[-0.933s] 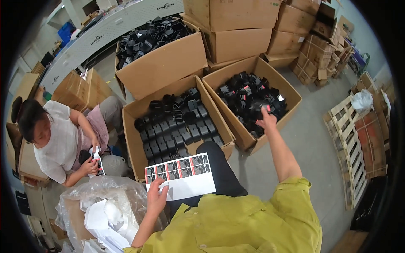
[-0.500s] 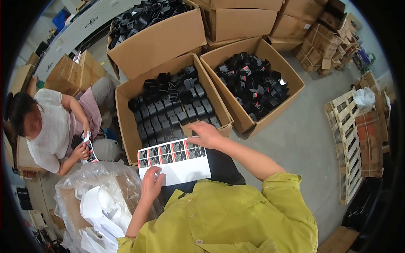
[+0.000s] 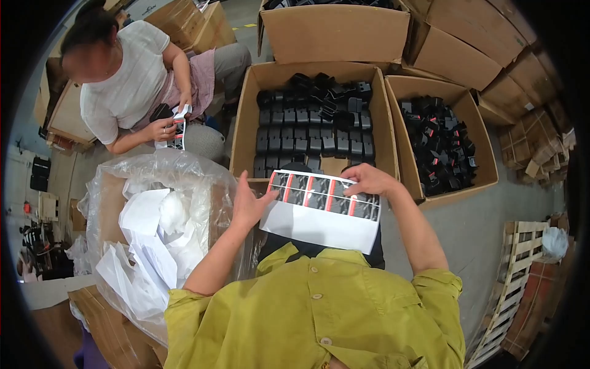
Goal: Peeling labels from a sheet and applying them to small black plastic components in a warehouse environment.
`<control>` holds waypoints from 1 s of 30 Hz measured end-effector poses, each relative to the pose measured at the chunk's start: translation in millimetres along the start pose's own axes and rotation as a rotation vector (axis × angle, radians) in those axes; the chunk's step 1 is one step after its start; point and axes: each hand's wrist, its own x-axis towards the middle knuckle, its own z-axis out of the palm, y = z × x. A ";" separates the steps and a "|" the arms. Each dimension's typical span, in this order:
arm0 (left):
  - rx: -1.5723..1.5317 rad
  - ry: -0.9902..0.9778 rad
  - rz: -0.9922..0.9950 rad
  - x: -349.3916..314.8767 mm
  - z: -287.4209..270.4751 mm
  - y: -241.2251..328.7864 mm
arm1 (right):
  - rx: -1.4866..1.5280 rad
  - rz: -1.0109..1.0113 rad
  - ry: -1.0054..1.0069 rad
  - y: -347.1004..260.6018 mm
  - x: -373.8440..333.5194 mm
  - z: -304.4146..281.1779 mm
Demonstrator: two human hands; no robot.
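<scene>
A sheet of stickers lies over my lap, with black-and-red labels along its far part and a plain white strip nearer me. My right hand pinches its far edge toward the right, fingers bent over the labels. At the sheet's left edge is my left hand, its fingers apart and pointing up, the thumb close to or touching the corner labels. Just beyond the sheet stands a cardboard box with rows of black plastic parts and some loose ones piled at its back.
Another box of jumbled black-and-red parts is at the right. On my left, a plastic-lined box holds crumpled white paper. A seated co-worker handles a similar sheet at far left. A wooden pallet leans at the right.
My view has swung left, so the scene sits further right. My left hand has moved from the sheet's near edge up to its far left corner. The right hand still grips the far edge.
</scene>
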 end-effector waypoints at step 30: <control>-0.834 -0.712 -0.353 -41.4 25.0 -10.3 | -0.579 -0.723 0.637 5.4 26.5 134.3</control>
